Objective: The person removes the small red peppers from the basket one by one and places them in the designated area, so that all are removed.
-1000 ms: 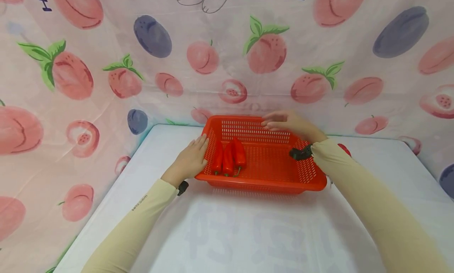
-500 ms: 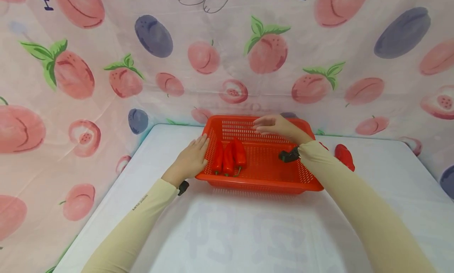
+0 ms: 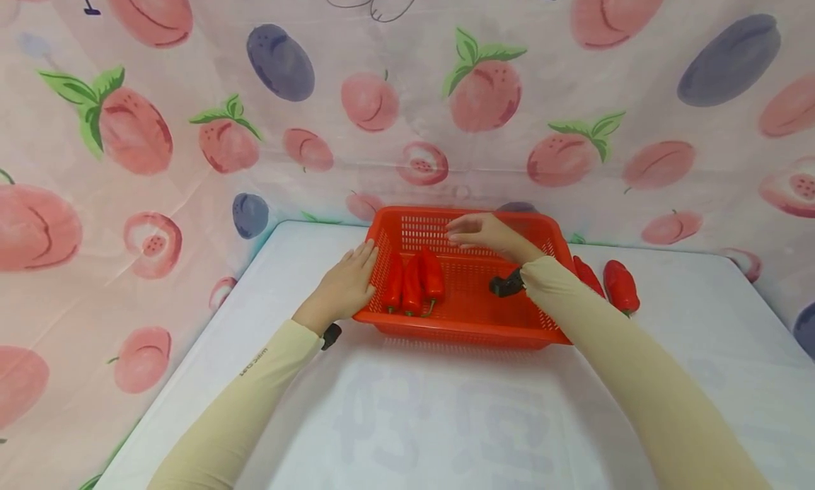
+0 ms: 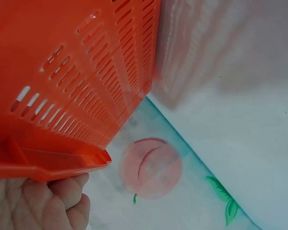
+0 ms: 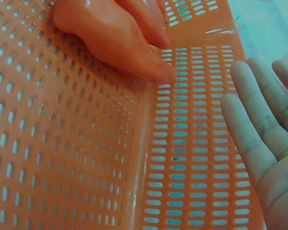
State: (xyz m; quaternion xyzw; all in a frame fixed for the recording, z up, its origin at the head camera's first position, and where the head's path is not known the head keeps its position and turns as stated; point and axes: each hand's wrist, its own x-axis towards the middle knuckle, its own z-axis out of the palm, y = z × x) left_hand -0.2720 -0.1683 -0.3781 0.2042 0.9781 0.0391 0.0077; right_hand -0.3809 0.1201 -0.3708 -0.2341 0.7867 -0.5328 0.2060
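Note:
A red perforated plastic basket (image 3: 471,329) stands against the back of the table. Inside, at its left end, lie 3 red peppers (image 3: 412,286) side by side, green stems toward the front. My left hand (image 3: 340,285) rests on the basket's left rim with its fingers straight; the left wrist view shows that hand (image 4: 38,203) against the rim. Over the basket, near its back wall, hovers my right hand (image 3: 487,234), holding nothing. Its fingers (image 5: 252,132) are loosely extended in the right wrist view, apart from the peppers (image 5: 113,40).
To the right of the basket, two more red peppers lie on the white table: one pepper (image 3: 620,286) in full view, another pepper (image 3: 587,275) partly behind my right sleeve. A fruit-printed cloth (image 3: 420,115) hangs behind and along the left side.
My right hand has moved left and slightly forward over the basket. Its arm has uncovered the peppers on the right. The left hand and the peppers in the basket stay in place.

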